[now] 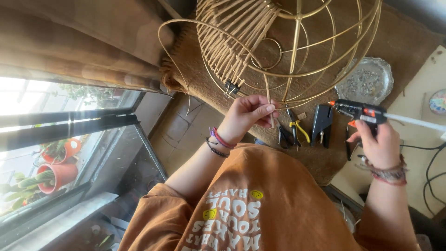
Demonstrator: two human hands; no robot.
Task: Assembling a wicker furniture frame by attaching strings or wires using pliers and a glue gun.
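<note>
On the brown woven mat [325,162] before me stands the big round gold wire frame [297,46], with pale rattan strips [232,42] already covering its left part while, as I judge it, most of the wire ribs to the right are bare and waiting. My right hand [381,144] is wrapped around the black and orange glue gun [357,111], nozzle toward the frame's lower rim. My left hand [246,114] pinches a thin rattan strip [268,93] against that rim, beside yellow-handled pliers [297,128].
</note>
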